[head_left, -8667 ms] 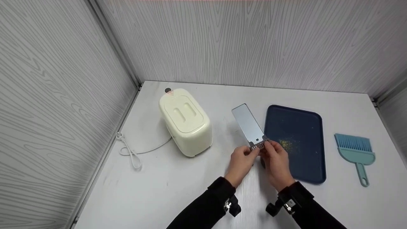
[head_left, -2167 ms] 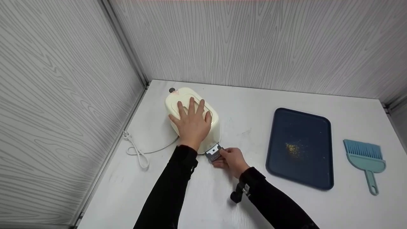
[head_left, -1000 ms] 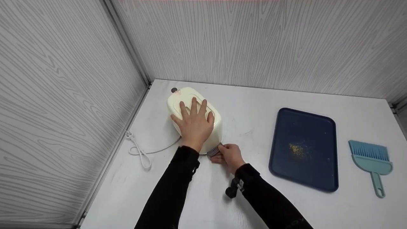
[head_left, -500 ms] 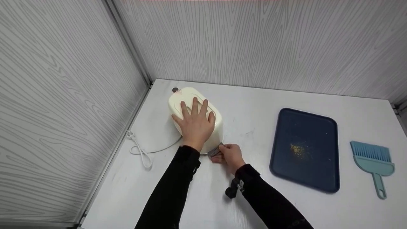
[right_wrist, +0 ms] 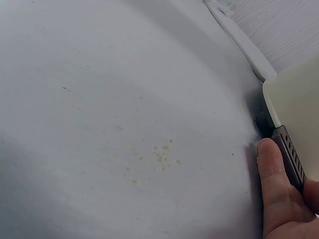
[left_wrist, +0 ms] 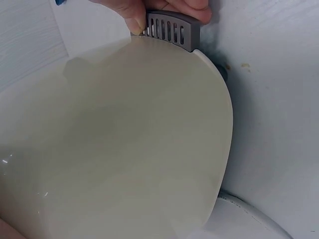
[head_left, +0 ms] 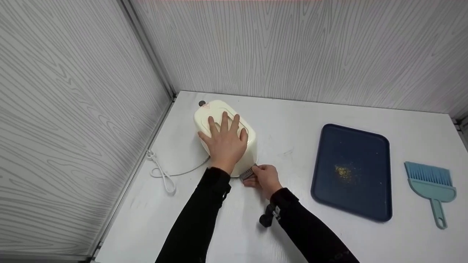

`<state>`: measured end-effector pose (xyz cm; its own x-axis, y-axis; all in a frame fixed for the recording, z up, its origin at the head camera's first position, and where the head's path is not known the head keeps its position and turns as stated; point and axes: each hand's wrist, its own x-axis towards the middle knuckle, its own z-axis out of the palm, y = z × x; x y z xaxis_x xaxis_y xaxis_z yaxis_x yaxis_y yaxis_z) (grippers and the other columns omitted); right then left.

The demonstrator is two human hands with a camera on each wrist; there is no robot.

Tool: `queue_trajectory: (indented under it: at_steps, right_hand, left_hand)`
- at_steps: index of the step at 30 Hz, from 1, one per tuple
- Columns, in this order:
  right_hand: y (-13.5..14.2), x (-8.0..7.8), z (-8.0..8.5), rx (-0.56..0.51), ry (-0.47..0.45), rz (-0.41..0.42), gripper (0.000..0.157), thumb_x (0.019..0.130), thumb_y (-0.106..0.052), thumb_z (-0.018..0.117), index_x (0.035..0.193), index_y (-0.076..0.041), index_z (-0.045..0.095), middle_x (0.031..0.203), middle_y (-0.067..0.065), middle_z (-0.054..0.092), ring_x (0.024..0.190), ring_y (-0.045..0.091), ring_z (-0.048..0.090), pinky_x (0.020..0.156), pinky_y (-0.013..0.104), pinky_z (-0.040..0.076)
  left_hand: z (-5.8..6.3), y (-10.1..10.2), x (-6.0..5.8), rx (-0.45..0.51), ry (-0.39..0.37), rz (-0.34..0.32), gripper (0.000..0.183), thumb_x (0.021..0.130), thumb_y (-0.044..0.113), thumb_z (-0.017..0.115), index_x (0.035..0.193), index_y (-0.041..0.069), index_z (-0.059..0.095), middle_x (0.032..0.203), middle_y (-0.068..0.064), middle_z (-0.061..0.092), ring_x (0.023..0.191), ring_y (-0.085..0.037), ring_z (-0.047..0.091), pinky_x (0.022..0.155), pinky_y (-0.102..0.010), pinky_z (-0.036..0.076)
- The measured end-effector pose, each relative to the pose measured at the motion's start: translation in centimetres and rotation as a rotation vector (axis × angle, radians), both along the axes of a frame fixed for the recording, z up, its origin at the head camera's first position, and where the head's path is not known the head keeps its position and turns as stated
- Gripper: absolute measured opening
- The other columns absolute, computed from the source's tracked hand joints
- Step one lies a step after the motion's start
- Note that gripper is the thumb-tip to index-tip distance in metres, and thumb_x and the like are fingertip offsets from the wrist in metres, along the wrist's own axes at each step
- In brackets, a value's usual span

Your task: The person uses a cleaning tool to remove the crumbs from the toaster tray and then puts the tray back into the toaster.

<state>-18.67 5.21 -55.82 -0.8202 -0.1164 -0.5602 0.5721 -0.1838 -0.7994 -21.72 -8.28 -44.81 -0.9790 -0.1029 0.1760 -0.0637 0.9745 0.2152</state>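
Observation:
A cream toaster [head_left: 250, 151] with a lid on its top stands left of the table's middle. My left hand [head_left: 225, 146] lies on the lid with its fingers spread. My right hand [head_left: 267, 179] pinches the grey slotted handle of a crumb tray [head_left: 246, 174] at the toaster's lower near end. Only that handle [left_wrist: 172, 30] shows, close against the cream wall in the left wrist view; the tray's metal plate is hidden inside the toaster. In the right wrist view one finger [right_wrist: 271, 164] lies along the handle's outer side.
A dark blue tray [head_left: 369, 153] holds a small heap of yellow crumbs [head_left: 343, 171]. Beyond it at right lies a teal hand brush [head_left: 432, 184]. The toaster's pale cord [head_left: 190, 171] runs left along the table. Several crumbs [right_wrist: 162, 157] lie on the tabletop.
Earlier both hands held the crumb tray in the air. Later my left hand rested on the toaster and my right slid the tray inward, until its metal plate disappeared. Both hands stay still over the last second.

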Motion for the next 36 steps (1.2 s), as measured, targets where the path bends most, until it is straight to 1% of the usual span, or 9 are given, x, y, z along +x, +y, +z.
queue_trajectory:
  at_steps: [5, 10, 15, 20, 23, 25, 28, 32, 36]
  right_hand:
    - [0.1, 0.0, 0.0, -0.012, 0.01, 0.0, 0.029, 0.108, -0.007, 0.049, 0.126, 0.015, 0.054, 0.107, 0.035, 0.07, 0.072, 0.026, 0.076, 0.072, 0.038, 0.064]
    - [0.3, 0.1, 0.2, 0.006, 0.015, 0.015, 0.023, 0.108, -0.009, 0.05, 0.12, 0.01, 0.054, 0.094, 0.028, 0.073, 0.069, 0.026, 0.076, 0.07, 0.039, 0.064]
    - [0.4, 0.3, 0.4, 0.075, 0.059, 0.047, 0.021, 0.106, -0.014, 0.052, 0.119, 0.002, 0.051, 0.083, 0.023, 0.073, 0.064, 0.028, 0.074, 0.062, 0.04, 0.064]
    - [1.1, 0.3, 0.7, 0.15, 0.103, 0.079, 0.03, 0.103, -0.02, 0.057, 0.125, -0.003, 0.046, 0.074, 0.02, 0.071, 0.053, 0.025, 0.069, 0.05, 0.038, 0.06]
    - [1.8, -0.2, 1.0, 0.228, 0.138, 0.062, 0.034, 0.101, -0.024, 0.06, 0.127, -0.005, 0.048, 0.068, 0.015, 0.068, 0.047, 0.02, 0.063, 0.045, 0.033, 0.054]
    - [2.2, -0.5, 1.2, 0.283, 0.171, 0.046, 0.036, 0.099, -0.025, 0.062, 0.127, -0.005, 0.05, 0.067, 0.012, 0.066, 0.05, 0.018, 0.059, 0.048, 0.03, 0.051]
    - [2.8, -0.9, 1.5, 0.372, 0.237, 0.042, 0.039, 0.098, -0.027, 0.063, 0.129, -0.005, 0.053, 0.075, 0.009, 0.063, 0.061, 0.019, 0.059, 0.056, 0.029, 0.049]
    - [3.4, -1.2, 1.5, 0.45, 0.32, 0.08, 0.049, 0.099, -0.029, 0.066, 0.138, -0.005, 0.05, 0.096, 0.009, 0.061, 0.083, 0.022, 0.061, 0.068, 0.028, 0.047]
    - [3.7, -1.6, 1.0, 0.436, 0.387, 0.178, 0.071, 0.099, -0.031, 0.071, 0.155, -0.006, 0.036, 0.131, 0.016, 0.057, 0.117, 0.028, 0.058, 0.095, 0.039, 0.05]
  left_hand:
    - [0.0, 0.1, -0.1, 0.001, -0.01, 0.003, 0.057, 0.107, 0.05, 0.032, 0.161, 0.033, 0.038, 0.17, -0.004, 0.026, 0.155, -0.05, 0.012, 0.109, -0.084, 0.015]
    - [-0.1, 0.2, -0.1, 0.002, 0.005, 0.001, 0.056, 0.107, 0.05, 0.033, 0.16, 0.033, 0.039, 0.17, -0.005, 0.028, 0.155, -0.049, 0.012, 0.109, -0.084, 0.015]
    - [-0.3, 0.2, -0.1, 0.008, 0.01, -0.004, 0.056, 0.107, 0.05, 0.033, 0.16, 0.032, 0.039, 0.17, -0.005, 0.028, 0.155, -0.05, 0.013, 0.109, -0.084, 0.015]
    - [-0.3, 0.1, -0.2, 0.013, 0.018, -0.003, 0.056, 0.107, 0.049, 0.033, 0.16, 0.032, 0.04, 0.169, -0.006, 0.029, 0.154, -0.05, 0.013, 0.108, -0.084, 0.015]
    - [-0.2, 0.1, -0.2, 0.01, 0.022, 0.0, 0.056, 0.107, 0.048, 0.034, 0.16, 0.032, 0.04, 0.169, -0.006, 0.029, 0.154, -0.05, 0.014, 0.108, -0.084, 0.016]
    - [-0.2, 0.1, -0.3, 0.006, 0.014, 0.006, 0.056, 0.106, 0.049, 0.034, 0.16, 0.032, 0.04, 0.169, -0.005, 0.029, 0.154, -0.05, 0.014, 0.108, -0.084, 0.016]
    - [-0.1, 0.1, -0.3, 0.004, -0.005, 0.014, 0.056, 0.106, 0.049, 0.034, 0.16, 0.033, 0.039, 0.17, -0.004, 0.028, 0.155, -0.05, 0.013, 0.109, -0.084, 0.016]
    - [0.0, 0.2, -0.4, 0.007, -0.017, 0.013, 0.057, 0.106, 0.049, 0.032, 0.161, 0.034, 0.038, 0.17, -0.004, 0.027, 0.155, -0.049, 0.012, 0.109, -0.084, 0.015]
    - [0.0, 0.2, -0.3, -0.003, -0.015, 0.011, 0.057, 0.107, 0.049, 0.032, 0.161, 0.033, 0.037, 0.17, -0.004, 0.027, 0.155, -0.049, 0.013, 0.109, -0.084, 0.016]
